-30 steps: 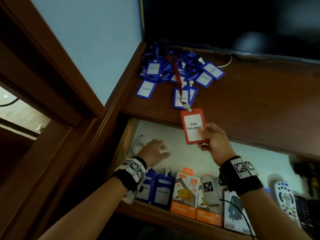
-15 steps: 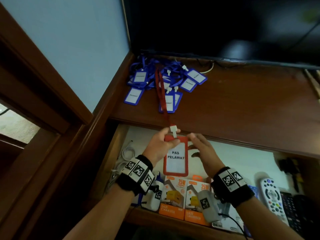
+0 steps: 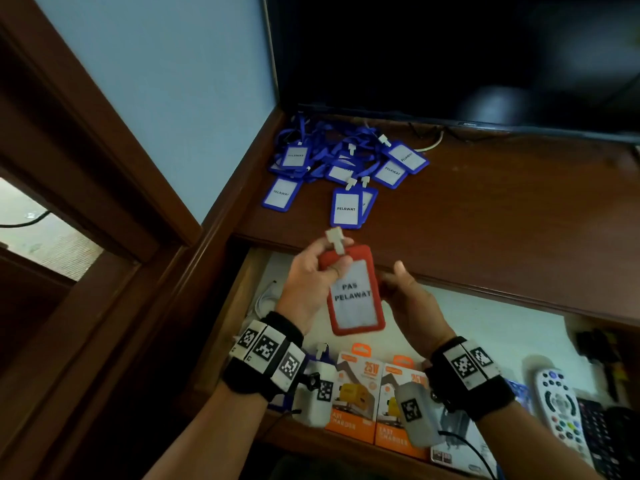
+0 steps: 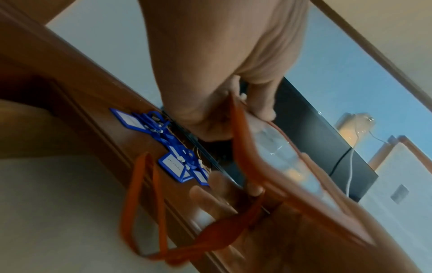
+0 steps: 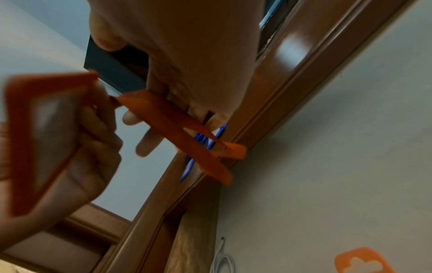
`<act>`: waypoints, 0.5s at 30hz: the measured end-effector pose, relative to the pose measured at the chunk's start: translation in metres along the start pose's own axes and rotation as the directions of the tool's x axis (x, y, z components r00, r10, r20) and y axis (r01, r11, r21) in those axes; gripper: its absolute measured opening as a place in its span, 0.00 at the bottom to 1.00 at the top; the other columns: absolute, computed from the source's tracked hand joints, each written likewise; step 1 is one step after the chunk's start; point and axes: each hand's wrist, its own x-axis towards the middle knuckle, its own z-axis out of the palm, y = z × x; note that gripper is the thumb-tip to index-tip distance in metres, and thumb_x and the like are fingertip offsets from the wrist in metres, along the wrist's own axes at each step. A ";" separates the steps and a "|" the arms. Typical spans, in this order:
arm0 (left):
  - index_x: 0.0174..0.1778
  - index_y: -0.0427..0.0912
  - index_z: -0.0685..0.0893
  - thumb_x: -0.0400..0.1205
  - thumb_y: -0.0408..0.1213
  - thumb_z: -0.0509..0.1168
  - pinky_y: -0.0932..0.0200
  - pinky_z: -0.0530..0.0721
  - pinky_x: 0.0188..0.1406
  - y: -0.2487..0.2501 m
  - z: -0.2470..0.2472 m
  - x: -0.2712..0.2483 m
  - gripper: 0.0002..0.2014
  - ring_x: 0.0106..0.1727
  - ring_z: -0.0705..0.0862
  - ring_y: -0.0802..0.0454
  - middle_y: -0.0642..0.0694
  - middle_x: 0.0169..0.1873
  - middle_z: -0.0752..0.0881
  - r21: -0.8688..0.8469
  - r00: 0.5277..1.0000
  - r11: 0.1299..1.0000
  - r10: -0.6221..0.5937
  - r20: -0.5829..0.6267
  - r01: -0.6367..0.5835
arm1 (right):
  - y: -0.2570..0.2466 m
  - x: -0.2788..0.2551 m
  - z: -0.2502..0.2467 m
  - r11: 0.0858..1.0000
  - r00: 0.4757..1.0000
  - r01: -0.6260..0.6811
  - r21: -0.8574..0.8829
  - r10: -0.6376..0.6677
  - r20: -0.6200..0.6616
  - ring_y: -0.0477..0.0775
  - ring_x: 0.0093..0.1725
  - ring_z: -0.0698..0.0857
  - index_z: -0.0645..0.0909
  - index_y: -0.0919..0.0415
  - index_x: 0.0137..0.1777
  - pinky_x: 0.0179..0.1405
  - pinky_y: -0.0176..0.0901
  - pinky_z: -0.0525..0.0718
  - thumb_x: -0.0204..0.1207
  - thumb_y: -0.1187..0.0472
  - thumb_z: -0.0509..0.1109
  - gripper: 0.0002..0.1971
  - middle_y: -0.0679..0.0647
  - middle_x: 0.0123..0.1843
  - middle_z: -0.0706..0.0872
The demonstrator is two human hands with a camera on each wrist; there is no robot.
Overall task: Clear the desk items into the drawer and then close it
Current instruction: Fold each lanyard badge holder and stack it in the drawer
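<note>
A red badge holder (image 3: 354,292) with a clear window and a white card reading "PAS PELAWAT" is held upright in the air above the open drawer (image 3: 239,299), just in front of the counter (image 3: 485,216) edge. A pale plastic clip (image 3: 334,239) sticks up from its top. The left hand (image 3: 313,285) pinches the holder's upper left corner, thumb on the front and fingers curled behind. The right hand (image 3: 412,303) sits just behind the holder's right edge, fingers curled around the red lanyard strap (image 5: 177,129), as the right wrist view shows; in the head view that strap is hidden behind the holder and hands.

On the counter, well apart from the hands, lies a heap of blue badge holders (image 3: 346,171) with tangled blue straps, below a dark screen (image 3: 450,53).

In the drawer, two orange charger boxes (image 3: 377,396) stand side by side, partly covered by the wrist cameras. A white remote (image 3: 559,407) lies to the right, beside dark objects too dim to identify. A white cable (image 3: 265,301) lies at the drawer's left. Both wrist views are blurred.
</note>
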 end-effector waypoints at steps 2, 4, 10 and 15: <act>0.55 0.45 0.82 0.82 0.30 0.64 0.53 0.89 0.40 -0.005 0.002 0.003 0.09 0.38 0.87 0.54 0.46 0.40 0.85 -0.082 0.989 0.996 0.005 -0.145 -0.017 | -0.001 -0.006 0.001 1.000 1.000 0.003 -0.015 -0.003 0.024 0.58 0.37 0.78 0.83 0.69 0.44 0.42 0.46 0.76 0.73 0.36 0.64 0.31 0.65 0.38 0.81; 0.54 0.44 0.81 0.82 0.30 0.64 0.49 0.89 0.43 -0.009 0.006 0.004 0.08 0.36 0.87 0.55 0.47 0.38 0.85 -0.171 0.970 0.985 -0.018 -0.241 -0.024 | 0.000 -0.013 0.005 0.999 0.997 -0.023 -0.041 0.026 0.075 0.54 0.33 0.79 0.83 0.66 0.50 0.35 0.40 0.77 0.73 0.45 0.67 0.21 0.60 0.35 0.81; 0.52 0.40 0.83 0.80 0.29 0.67 0.46 0.89 0.45 -0.020 0.008 0.003 0.07 0.37 0.89 0.52 0.46 0.39 0.89 -0.236 0.953 0.971 -0.101 -0.284 0.033 | 0.004 -0.016 0.004 0.988 0.993 -0.120 -0.098 0.117 -0.029 0.49 0.28 0.71 0.84 0.59 0.48 0.27 0.40 0.71 0.75 0.59 0.73 0.05 0.58 0.34 0.80; 0.52 0.35 0.86 0.71 0.31 0.76 0.44 0.84 0.62 -0.026 -0.013 0.007 0.14 0.54 0.88 0.41 0.37 0.51 0.90 -0.096 0.929 0.947 -0.320 -0.184 0.307 | -0.004 -0.021 -0.016 0.994 0.991 -0.093 -0.058 0.086 -0.104 0.59 0.33 0.75 0.87 0.64 0.44 0.33 0.44 0.71 0.76 0.64 0.71 0.04 0.62 0.36 0.87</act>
